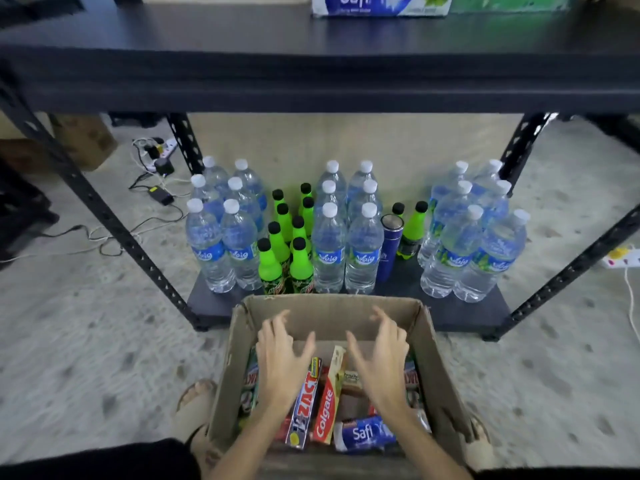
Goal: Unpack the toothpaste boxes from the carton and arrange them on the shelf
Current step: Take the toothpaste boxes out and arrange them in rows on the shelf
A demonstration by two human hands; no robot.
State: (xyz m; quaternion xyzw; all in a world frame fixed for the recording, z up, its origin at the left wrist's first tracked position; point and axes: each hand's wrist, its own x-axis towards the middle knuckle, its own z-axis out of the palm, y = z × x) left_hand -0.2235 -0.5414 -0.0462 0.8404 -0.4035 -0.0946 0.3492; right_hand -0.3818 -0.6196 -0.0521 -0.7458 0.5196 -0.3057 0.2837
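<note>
An open brown carton (332, 308) stands on the floor in front of me. Inside lie several toothpaste boxes: a ZACT box (306, 407), a red Colgate box (327, 407) and a blue Safi box (363, 434). My left hand (280, 355) and my right hand (384, 355) hover inside the carton above the boxes, fingers spread, holding nothing. On the black shelf board (242, 32) above, a blue-and-white Safi box (377, 5) lies at the top edge of the view, with a green box (509, 3) beside it.
The bottom shelf (460, 313) carries water bottles (329, 251), green soda bottles (301, 265) and a blue flask (389, 247). Black shelf posts (138, 251) flank the carton. Cables and a power strip (159, 150) lie on the floor at left, another strip (623, 258) at right. My sandalled feet (197, 400) stand beside the carton.
</note>
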